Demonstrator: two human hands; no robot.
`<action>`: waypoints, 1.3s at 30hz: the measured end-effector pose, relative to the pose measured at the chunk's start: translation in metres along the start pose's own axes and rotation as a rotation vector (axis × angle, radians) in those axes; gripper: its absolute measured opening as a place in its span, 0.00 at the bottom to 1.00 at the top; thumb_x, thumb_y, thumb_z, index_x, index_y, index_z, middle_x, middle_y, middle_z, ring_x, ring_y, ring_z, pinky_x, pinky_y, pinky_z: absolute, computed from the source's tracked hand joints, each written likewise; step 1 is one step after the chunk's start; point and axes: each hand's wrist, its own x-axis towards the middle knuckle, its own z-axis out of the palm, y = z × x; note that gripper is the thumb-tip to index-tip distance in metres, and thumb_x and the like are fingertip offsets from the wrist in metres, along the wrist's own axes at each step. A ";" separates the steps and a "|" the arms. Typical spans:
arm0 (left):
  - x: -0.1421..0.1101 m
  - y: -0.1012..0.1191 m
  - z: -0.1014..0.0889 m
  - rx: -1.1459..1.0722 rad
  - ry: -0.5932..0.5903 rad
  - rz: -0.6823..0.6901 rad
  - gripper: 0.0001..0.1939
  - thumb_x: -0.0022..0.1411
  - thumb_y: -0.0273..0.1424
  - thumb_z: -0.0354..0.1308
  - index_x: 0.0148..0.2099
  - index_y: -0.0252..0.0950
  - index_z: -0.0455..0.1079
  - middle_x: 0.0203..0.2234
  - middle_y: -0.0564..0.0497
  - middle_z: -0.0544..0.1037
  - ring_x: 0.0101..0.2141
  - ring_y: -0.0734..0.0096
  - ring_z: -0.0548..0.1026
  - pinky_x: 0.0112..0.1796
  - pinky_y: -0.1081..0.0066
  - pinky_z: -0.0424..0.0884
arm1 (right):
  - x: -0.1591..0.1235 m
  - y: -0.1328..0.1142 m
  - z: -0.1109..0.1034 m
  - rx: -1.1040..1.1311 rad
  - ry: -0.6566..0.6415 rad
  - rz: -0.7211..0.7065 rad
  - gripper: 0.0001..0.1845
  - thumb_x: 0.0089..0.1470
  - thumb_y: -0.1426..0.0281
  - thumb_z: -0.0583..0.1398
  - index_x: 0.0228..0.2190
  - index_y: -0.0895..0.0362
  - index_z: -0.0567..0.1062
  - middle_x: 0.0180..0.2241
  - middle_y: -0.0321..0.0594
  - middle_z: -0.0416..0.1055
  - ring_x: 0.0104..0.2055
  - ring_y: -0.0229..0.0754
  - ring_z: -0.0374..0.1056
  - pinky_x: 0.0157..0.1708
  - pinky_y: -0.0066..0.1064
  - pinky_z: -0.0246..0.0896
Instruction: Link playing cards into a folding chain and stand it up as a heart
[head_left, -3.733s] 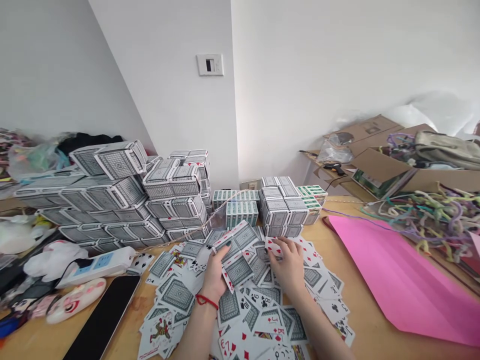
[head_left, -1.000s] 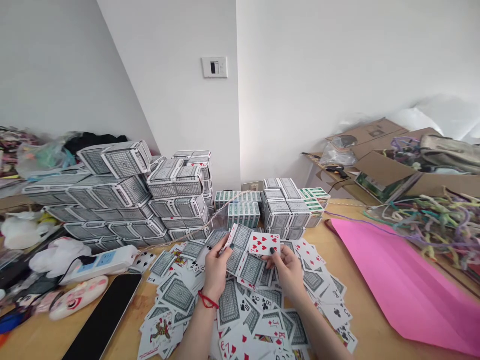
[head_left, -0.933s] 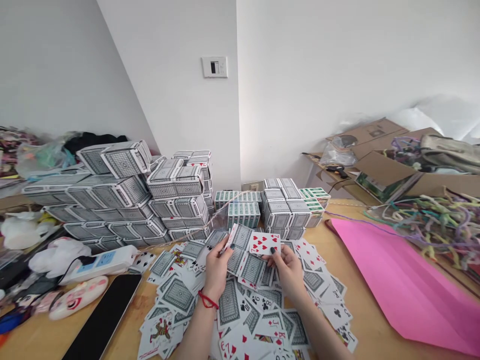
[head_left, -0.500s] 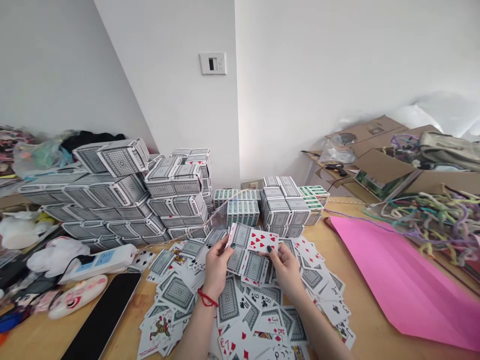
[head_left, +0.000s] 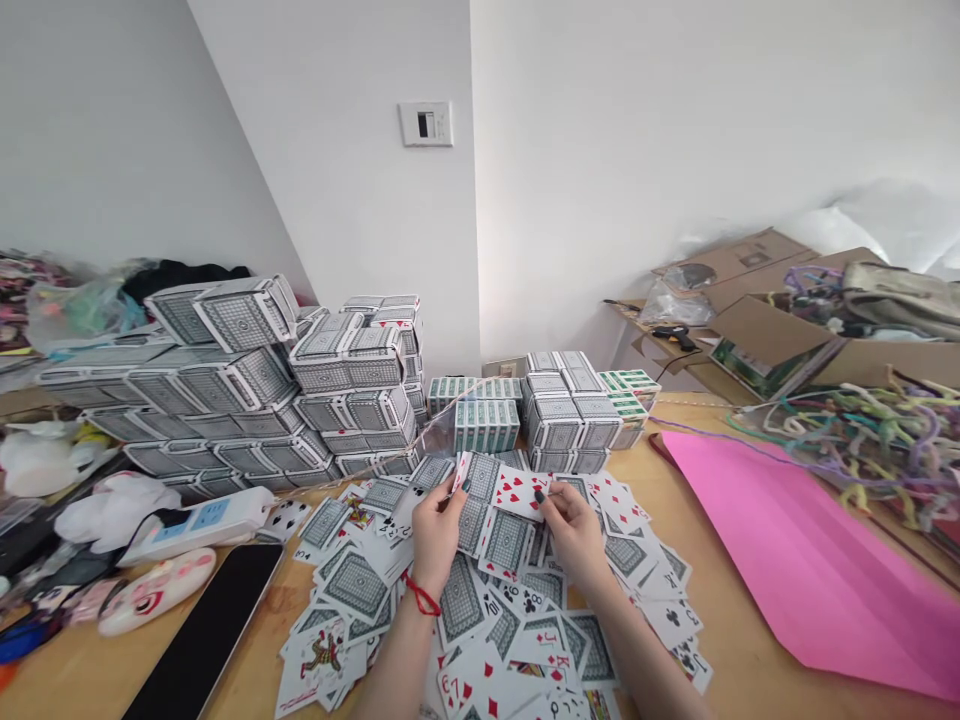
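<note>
One hearts card (head_left: 517, 490), stiff and smooth-looking, is pinched at its end by the right hand (head_left: 576, 525), thumb on top. It's up against a panel (head_left: 478, 482) of grey-patterned card pieces with crisp white borders, and the left hand (head_left: 437, 530) has that gripped by its edge, also thumb up. There's a red cord bracelet (head_left: 424, 597) on the left wrist. Both sit over a messy heap of loose cards (head_left: 354, 585), some face up, some face down, spread on the pale wood tabletop (head_left: 720, 620).

Behind the heap: a chunky stack (head_left: 574, 420) of boxy card blocks, plus small green-and-white boxes (head_left: 486, 427). Over on the left are way bigger piles (head_left: 247, 315) of the same squared-off blocks, with a flat black slab (head_left: 206, 635) and a white power strip (head_left: 199, 525) nearer. Right side has creased pink paper (head_left: 787, 560), fuzzy, bendy strands (head_left: 870, 450) in a tangle, and an open cardboard box (head_left: 892, 365).
</note>
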 end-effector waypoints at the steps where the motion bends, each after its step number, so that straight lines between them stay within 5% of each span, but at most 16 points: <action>1: 0.000 0.000 0.000 -0.002 0.008 -0.011 0.11 0.44 0.26 0.61 0.34 0.36 0.76 0.35 0.49 0.79 0.39 0.61 0.73 0.42 0.69 0.65 | 0.000 0.000 0.000 -0.007 -0.021 0.022 0.16 0.46 0.55 0.58 0.27 0.54 0.65 0.17 0.30 0.58 0.19 0.35 0.54 0.20 0.26 0.48; 26: -0.008 -0.008 0.006 0.080 -0.141 0.078 0.12 0.49 0.29 0.58 0.38 0.36 0.75 0.36 0.46 0.79 0.39 0.59 0.74 0.42 0.66 0.67 | 0.000 0.003 0.004 0.001 -0.106 0.061 0.18 0.44 0.55 0.60 0.20 0.55 0.62 0.13 0.27 0.53 0.16 0.31 0.44 0.18 0.25 0.38; 33: -0.012 -0.003 0.006 0.163 -0.193 0.119 0.15 0.52 0.30 0.55 0.43 0.35 0.73 0.39 0.46 0.77 0.41 0.60 0.73 0.42 0.65 0.67 | -0.002 -0.002 0.004 -0.059 -0.099 0.067 0.20 0.45 0.55 0.59 0.18 0.54 0.59 0.12 0.24 0.45 0.16 0.31 0.38 0.18 0.26 0.36; 39: -0.011 -0.005 0.006 0.172 -0.201 0.131 0.15 0.52 0.31 0.55 0.43 0.35 0.74 0.39 0.45 0.78 0.40 0.60 0.74 0.41 0.65 0.68 | -0.001 0.002 0.003 -0.046 -0.116 0.094 0.20 0.43 0.53 0.59 0.19 0.55 0.62 0.13 0.27 0.53 0.15 0.31 0.44 0.18 0.26 0.39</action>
